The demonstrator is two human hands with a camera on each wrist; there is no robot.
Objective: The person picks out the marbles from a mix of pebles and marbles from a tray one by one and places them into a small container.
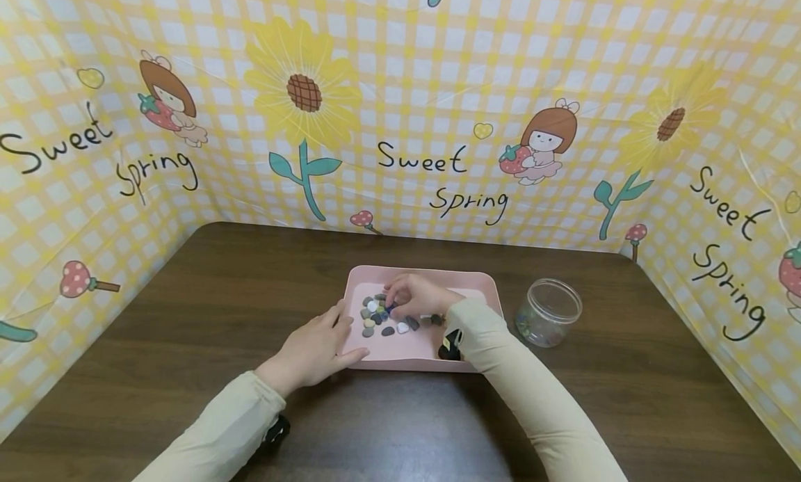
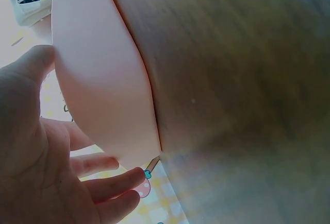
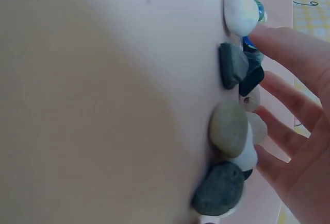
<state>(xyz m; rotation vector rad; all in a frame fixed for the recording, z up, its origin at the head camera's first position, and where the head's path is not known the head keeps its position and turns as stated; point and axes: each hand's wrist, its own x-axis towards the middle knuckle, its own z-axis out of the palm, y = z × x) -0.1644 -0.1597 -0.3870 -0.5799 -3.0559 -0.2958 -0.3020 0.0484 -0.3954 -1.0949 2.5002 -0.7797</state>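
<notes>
A pink tray (image 1: 413, 363) stands on the table, holding several grey, white and tan pebbles (image 1: 367, 332). My left hand (image 1: 315, 346) rests at its left corner, thumb over the near rim and the other fingers spread along the outer side. Inside the tray, my right hand (image 1: 421, 295) reaches down over the pebble cluster. Its thumb and a fingertip come together right at a blue marble (image 3: 249, 43), beside a white pebble (image 3: 241, 13); I cannot tell whether they pinch it. Its other fingers (image 3: 291, 100) stretch behind the pebbles.
A clear jar (image 1: 551, 311) without a lid stands right of the tray, with some greenish marbles (image 1: 524, 325) at its bottom. The dark wooden table (image 1: 263, 280) is bordered by a yellow checked cloth (image 1: 413, 92) at the back and sides.
</notes>
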